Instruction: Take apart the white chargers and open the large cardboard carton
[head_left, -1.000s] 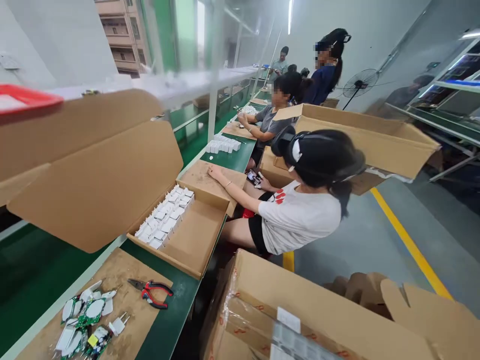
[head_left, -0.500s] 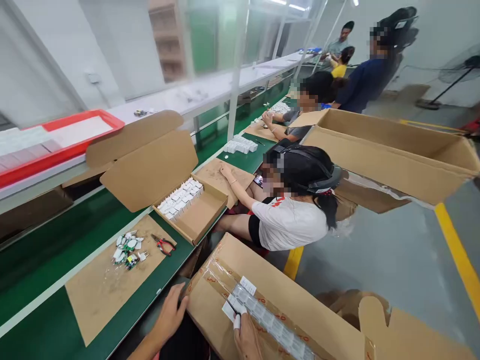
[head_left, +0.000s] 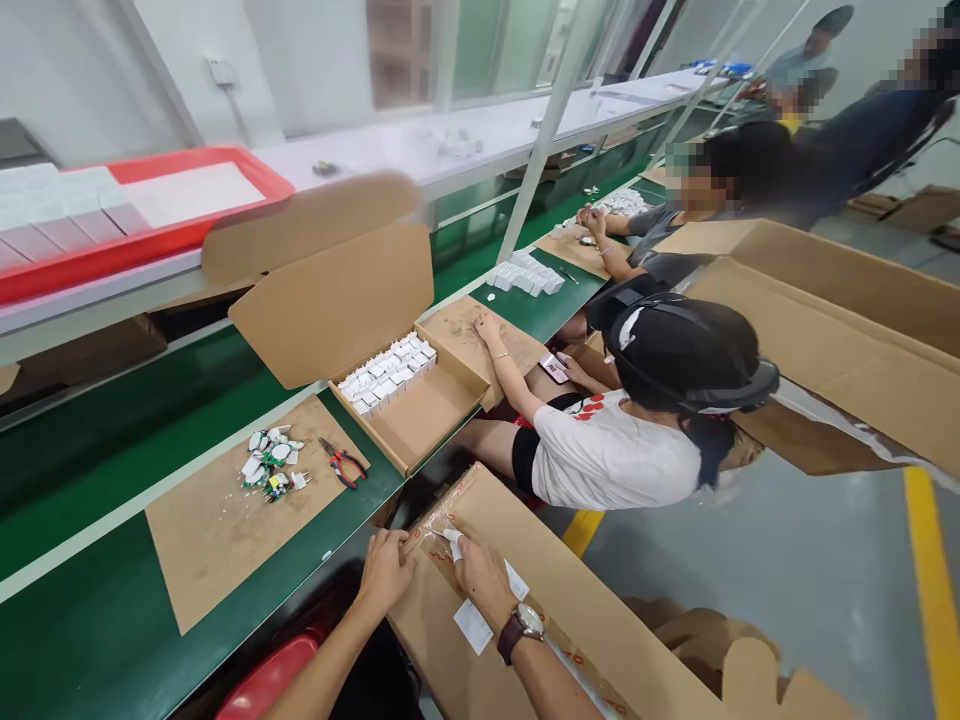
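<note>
A large sealed cardboard box (head_left: 600, 610) lies low in the head view, its seam covered by clear packing tape (head_left: 431, 522). My left hand (head_left: 384, 572) rests on the box's near corner, fingers curled over the edge. My right hand (head_left: 480, 572), with a wristwatch and a bandaged fingertip, pinches the tape's end at the box's top corner. A white label (head_left: 474, 625) is stuck on the box just below my right wrist.
A brown mat (head_left: 217, 530) on the green belt carries broken charger parts (head_left: 271, 466) and red pliers (head_left: 343, 464). Behind it stands an open carton of white chargers (head_left: 390, 372). A seated co-worker (head_left: 637, 420) is close on the right; others sit farther along. A red stool (head_left: 270, 680) shows below.
The view dropped from the line toward the box. My hands came into view; both moved up the box to its top corner, and my right hand took hold of the tape end.
</note>
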